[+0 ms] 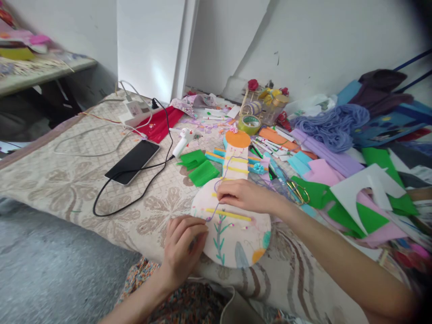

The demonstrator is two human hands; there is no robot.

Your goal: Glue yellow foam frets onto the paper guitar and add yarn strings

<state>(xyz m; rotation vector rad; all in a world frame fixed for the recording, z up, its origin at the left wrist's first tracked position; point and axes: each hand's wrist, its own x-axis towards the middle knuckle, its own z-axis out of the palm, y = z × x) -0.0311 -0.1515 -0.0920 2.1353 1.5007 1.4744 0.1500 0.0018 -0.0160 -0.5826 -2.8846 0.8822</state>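
A handmade paper guitar lies flat at the table's front edge. Its white body carries drawn plants, yellow strips and an orange round at the top end of the neck. Purple yarn runs between my hands across the body, and more of it loops up along the neck. My right hand pinches the yarn above the upper body. At the body's left edge, my left hand has its fingers curled on the yarn's other end; its fingertips are partly hidden.
Left of the guitar lie green crepe paper, a white glue gun and a phone with a black cable. Rightward are gold-handled scissors, markers, paper scraps and a blue-purple yarn skein. Green tape stands behind.
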